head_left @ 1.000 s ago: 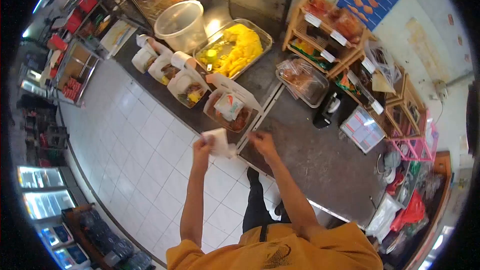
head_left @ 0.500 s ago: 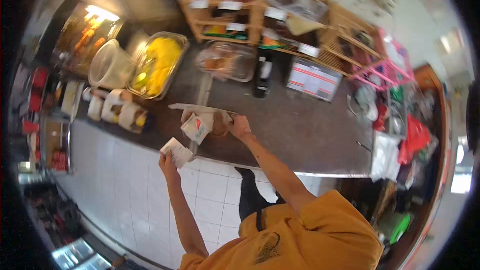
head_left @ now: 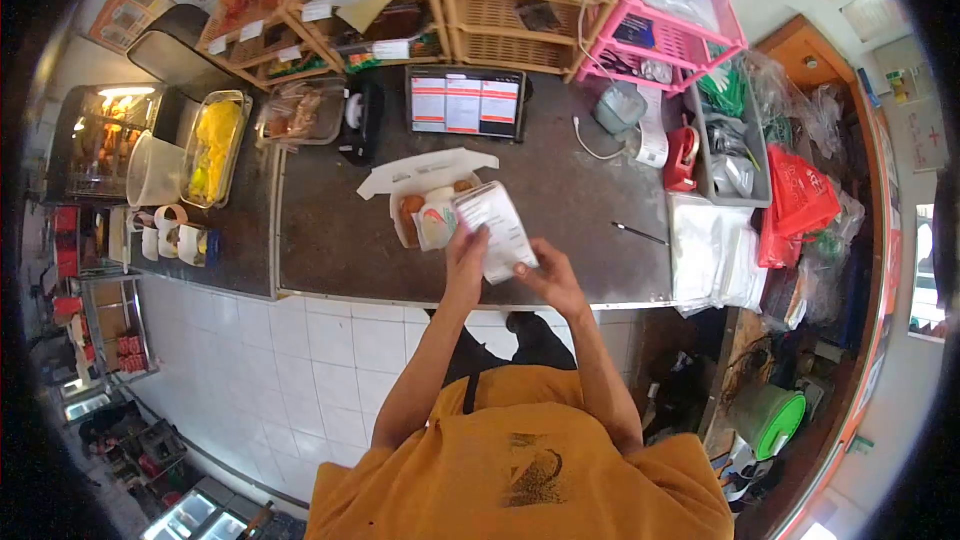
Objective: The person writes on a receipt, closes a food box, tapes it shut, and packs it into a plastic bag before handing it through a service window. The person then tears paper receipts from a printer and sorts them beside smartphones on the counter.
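Note:
A white notepad with writing (head_left: 495, 230) is held over the dark counter's front edge. My left hand (head_left: 467, 258) pinches its lower left side, thumb on the paper. At its lower right corner, my right hand (head_left: 553, 278) has its thumb on the pad, fingers partly hidden beneath. Just behind the pad sits an open takeaway box (head_left: 405, 220), lid folded back. Inside it are brown food and a white printed packet (head_left: 436, 225); the pad hides part of the box's right side.
A tablet (head_left: 465, 103) stands at the back beside a black device (head_left: 358, 120). A pen (head_left: 640, 233) and white plastic bags (head_left: 708, 250) lie rightward. A yellow food tray (head_left: 216, 150), clear tub (head_left: 155, 169) and smaller boxes (head_left: 178, 242) are left. Baskets (head_left: 525, 15) line the back.
The view has swung right along the counter. The food box now stands farther right on it. My right hand has let go of the box and joined my left hand at the notepad.

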Demonstrator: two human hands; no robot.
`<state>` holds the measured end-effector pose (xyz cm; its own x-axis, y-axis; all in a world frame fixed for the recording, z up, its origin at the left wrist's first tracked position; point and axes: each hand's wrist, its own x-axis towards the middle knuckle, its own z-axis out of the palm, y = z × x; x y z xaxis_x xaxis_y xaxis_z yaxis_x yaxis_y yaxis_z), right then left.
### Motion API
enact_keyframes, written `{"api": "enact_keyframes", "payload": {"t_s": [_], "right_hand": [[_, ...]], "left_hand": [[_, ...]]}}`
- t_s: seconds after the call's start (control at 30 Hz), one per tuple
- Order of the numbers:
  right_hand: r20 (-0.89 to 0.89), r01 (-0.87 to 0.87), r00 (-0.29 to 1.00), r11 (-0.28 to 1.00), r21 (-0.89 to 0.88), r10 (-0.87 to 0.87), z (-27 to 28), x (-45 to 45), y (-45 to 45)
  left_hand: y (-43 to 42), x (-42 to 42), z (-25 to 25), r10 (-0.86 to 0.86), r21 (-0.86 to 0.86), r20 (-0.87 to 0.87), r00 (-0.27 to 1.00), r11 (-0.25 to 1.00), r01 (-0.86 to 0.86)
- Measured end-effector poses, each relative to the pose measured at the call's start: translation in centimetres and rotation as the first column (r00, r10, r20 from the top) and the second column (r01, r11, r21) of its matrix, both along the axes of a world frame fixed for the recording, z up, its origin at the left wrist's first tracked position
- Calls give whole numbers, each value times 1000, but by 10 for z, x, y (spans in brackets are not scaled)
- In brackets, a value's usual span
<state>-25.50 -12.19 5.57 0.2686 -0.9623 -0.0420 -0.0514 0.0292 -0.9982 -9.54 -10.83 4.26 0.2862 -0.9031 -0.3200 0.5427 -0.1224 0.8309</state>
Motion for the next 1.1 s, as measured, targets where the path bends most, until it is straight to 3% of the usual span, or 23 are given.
{"api": "enact_keyframes", "payload": {"t_s": [0.07,0.13,0.17,0.2,0.27,0.3,0.37,0.43,0.47,0.5,0.6,0.67,0.73,0.77,0.9,1.0,1.03,1.07,1.1], "right_hand": [[-58,36,998,975,218,-24,-12,-52,-1],[-215,83,977,934,348,-6,-43,-87,-4],[-334,108,942,922,372,24,-71,-98,-9],[-449,136,892,908,395,62,-99,-110,-7],[-634,178,773,958,227,7,-156,-125,10],[-712,183,701,974,131,-36,-173,-128,11],[-750,225,660,966,131,-52,-160,-126,11],[-755,249,654,957,146,-55,-154,-125,16],[-760,247,649,955,166,-36,-154,-127,13],[-763,241,647,953,185,-15,-154,-129,11],[-760,169,648,967,193,39,-154,-148,2],[-814,220,494,950,-222,-304,-151,-183,-17],[-850,199,240,881,-429,-469,-132,-216,-43],[-882,131,211,906,-402,-422,-129,-231,-56],[-951,-38,142,959,-281,-273,-138,-256,-84],[-756,81,629,982,-168,-181,-119,-194,-90],[-656,123,738,987,-104,-161,-91,-140,-87],[-681,-103,725,963,-249,-99,-100,-101,-82],[-600,-108,799,992,-72,44,-73,-50,-75]], "left_hand": [[-26,-30,-3,-30,-64,-8,1000,998,30],[-50,-43,-52,-76,-101,384,920,987,123],[-57,-43,-95,-193,8,558,807,974,228],[-60,-54,-129,-119,-54,580,806,982,184],[-52,-66,-143,-141,50,755,641,986,158],[-55,-73,-143,-86,22,791,605,993,112],[-48,-84,-136,9,-23,854,521,1000,21],[-32,-84,-143,-22,-17,960,279,990,138],[-31,-83,-146,-12,-16,989,145,982,190],[-23,-84,-142,-196,170,979,63,943,285],[-11,-78,-131,-175,184,983,-59,910,373],[-8,-71,-135,-254,254,966,-56,879,404],[-9,-64,-136,-255,248,966,-43,868,431],[-6,-64,-140,-285,301,953,-104,853,425],[-7,-65,-141,-298,310,950,-96,853,420],[-5,-65,-140,-299,314,949,-103,856,410],[-6,-65,-135,-305,325,945,-115,855,405],[-7,-65,-131,-310,334,942,-127,853,402],[-4,-66,-143,-315,249,945,87,866,433]]}}
